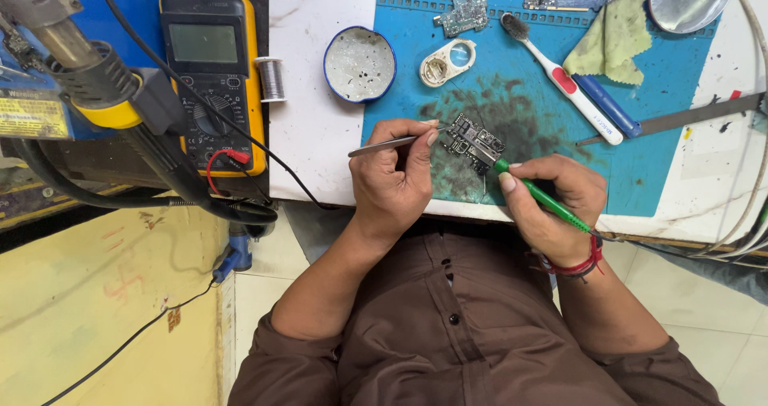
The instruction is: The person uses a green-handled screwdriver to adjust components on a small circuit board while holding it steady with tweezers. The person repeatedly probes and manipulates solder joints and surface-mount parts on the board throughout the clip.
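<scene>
My left hand (394,184) pinches tweezers (392,144), right hand (552,206) grips a green-handled tool (544,198); both tips meet on the small circuit board (474,142) just ahead of my fingers. Board looks light, stiff, fragile, so I'd hold it by the bare edges only.

Both forearms angle inward; left hand (394,180) and right hand (552,206) curled in pinching grips.

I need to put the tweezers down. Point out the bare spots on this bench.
Bare white bench lies between the multimeter and the blue mat, below the round tin. Bare mat also lies right of the right hand, below the toothbrush. It is crowded around the circuit board, where both hands work, and along the mat's top edge.
</scene>
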